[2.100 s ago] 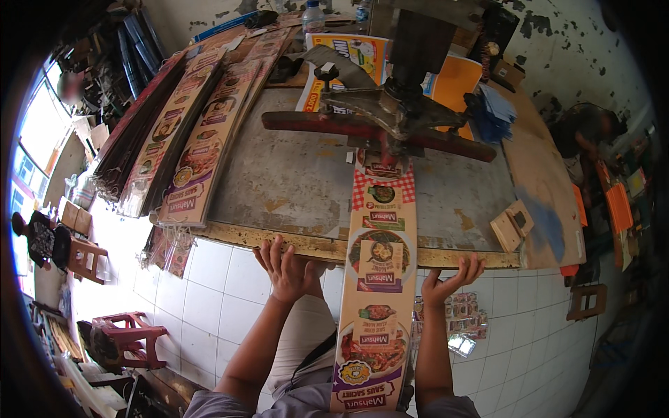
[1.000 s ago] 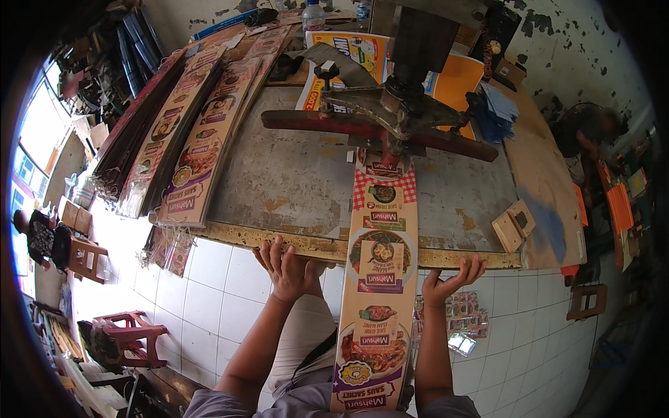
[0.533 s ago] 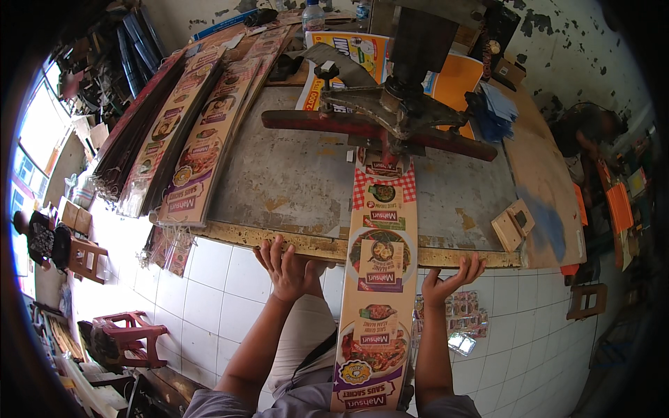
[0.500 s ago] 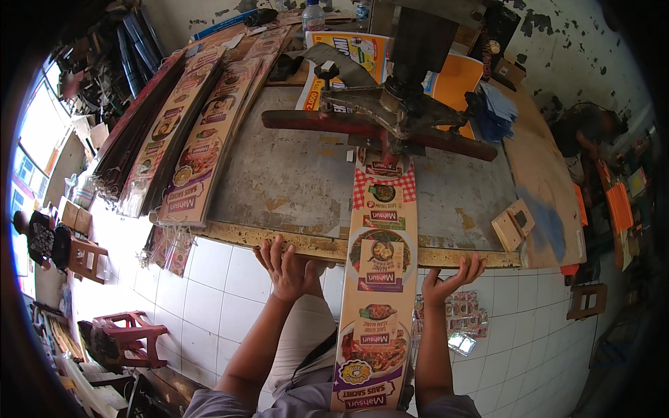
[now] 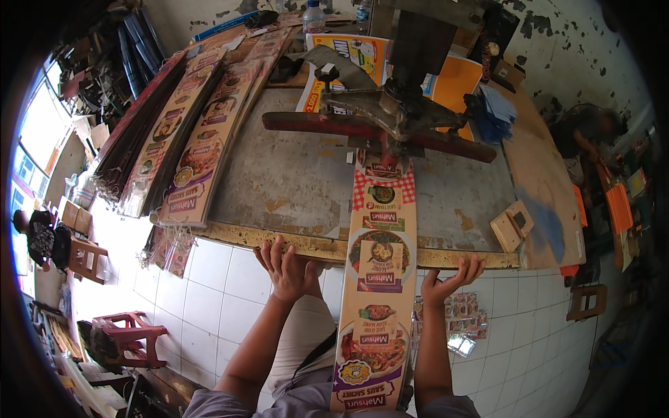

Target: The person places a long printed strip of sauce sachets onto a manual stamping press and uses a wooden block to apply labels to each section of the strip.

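Observation:
My left hand (image 5: 287,272) grips the front edge of the metal-topped table (image 5: 279,188), its fingers bent against the worn yellowish rim. Farther right, my right hand (image 5: 449,280) holds the same edge with its fingers curled on it and its thumb apart. Between my hands a long printed cardboard strip (image 5: 382,299) with food pictures runs from my lap over the edge. Its far end lies beneath the red-and-black metal arm of a press (image 5: 390,115), which hides the tip. Both palms are partly hidden.
Stacks of similar printed strips (image 5: 202,150) lie on the table's left. A wooden block with a handle (image 5: 512,224) sits at the right edge. Bottles (image 5: 313,19) and orange printed sheets (image 5: 453,80) are behind the press. A red stool (image 5: 132,338) stands on the floor; another person (image 5: 589,132) is at right.

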A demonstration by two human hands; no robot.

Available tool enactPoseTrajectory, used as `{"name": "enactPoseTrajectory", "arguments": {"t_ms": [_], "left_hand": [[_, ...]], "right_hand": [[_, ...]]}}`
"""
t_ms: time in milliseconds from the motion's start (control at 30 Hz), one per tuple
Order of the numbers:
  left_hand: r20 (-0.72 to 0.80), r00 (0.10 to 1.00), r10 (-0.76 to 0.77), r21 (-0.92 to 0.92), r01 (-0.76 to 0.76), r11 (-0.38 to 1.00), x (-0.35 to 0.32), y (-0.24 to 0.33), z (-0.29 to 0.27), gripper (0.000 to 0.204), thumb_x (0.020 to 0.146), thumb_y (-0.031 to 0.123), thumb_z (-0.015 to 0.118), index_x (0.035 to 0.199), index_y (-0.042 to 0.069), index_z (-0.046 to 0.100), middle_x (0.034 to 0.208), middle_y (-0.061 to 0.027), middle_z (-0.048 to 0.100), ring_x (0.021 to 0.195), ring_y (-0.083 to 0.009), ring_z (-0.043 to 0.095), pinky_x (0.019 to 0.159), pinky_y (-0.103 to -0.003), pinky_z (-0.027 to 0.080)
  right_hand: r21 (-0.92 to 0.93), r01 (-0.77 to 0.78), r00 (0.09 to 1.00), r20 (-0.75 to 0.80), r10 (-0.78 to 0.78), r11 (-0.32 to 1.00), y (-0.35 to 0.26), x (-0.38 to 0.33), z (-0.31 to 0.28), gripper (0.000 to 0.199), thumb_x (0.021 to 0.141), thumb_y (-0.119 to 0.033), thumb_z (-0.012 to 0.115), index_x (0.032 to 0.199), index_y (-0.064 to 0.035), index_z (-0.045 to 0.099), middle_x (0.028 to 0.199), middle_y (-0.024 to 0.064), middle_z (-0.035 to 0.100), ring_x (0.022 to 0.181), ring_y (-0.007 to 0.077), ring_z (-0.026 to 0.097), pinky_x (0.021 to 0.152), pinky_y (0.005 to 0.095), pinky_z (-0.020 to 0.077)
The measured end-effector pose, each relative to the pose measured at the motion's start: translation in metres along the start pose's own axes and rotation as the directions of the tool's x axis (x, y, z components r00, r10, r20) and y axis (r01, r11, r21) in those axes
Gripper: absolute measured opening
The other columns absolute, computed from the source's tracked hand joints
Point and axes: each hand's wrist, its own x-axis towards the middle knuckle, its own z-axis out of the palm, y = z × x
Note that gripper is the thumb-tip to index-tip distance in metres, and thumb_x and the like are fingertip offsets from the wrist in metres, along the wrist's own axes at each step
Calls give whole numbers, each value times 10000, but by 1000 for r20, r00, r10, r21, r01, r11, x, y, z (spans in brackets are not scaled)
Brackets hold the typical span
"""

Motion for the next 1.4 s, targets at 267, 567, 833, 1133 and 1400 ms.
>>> {"name": "enactPoseTrajectory", "arguments": {"t_ms": [267,567,833,1133,1400], "left_hand": [[3,1000,-7,-5,7,1000,-1,1,0,717,982,396,710,1539,69,399,1648,-283,374,1560,-551,256,1258,-736,139],[-42,999,-20,-71,17,997,-3,-2,4,748,902,373,798,1510,88,470,1664,-225,397,1601,-490,216,1281,-728,80],[-3,1000,-4,-1,4,1000,-1,0,0,717,991,425,700,1532,55,410,1656,-281,370,1561,-552,253,1260,-741,135],[79,995,-63,-65,68,996,8,12,-19,684,1005,382,658,1542,37,412,1678,-280,363,1591,-547,225,1274,-722,133],[158,976,-153,-291,194,937,36,50,-77,564,995,260,601,1486,-2,504,1577,-280,506,1511,-521,408,1265,-635,254]], "right_hand": [[34,-20,1000,-6,20,999,-3,0,-1,545,1050,-218,612,1506,-61,358,1660,256,289,1603,534,126,1244,771,128],[39,-5,1000,-23,6,999,1,-1,4,564,1034,-200,622,1511,-49,362,1666,260,289,1597,539,135,1238,767,126],[50,-10,999,-36,12,999,1,-3,4,561,1029,-188,625,1507,-49,366,1666,259,294,1599,535,138,1239,766,127],[28,-22,1000,-12,22,999,-2,-2,1,540,1061,-239,621,1503,-61,368,1664,250,299,1602,529,138,1245,767,129],[23,-34,999,-18,34,999,-4,1,-3,540,1089,-330,594,1498,-47,383,1652,257,324,1596,531,165,1246,763,149]]}}
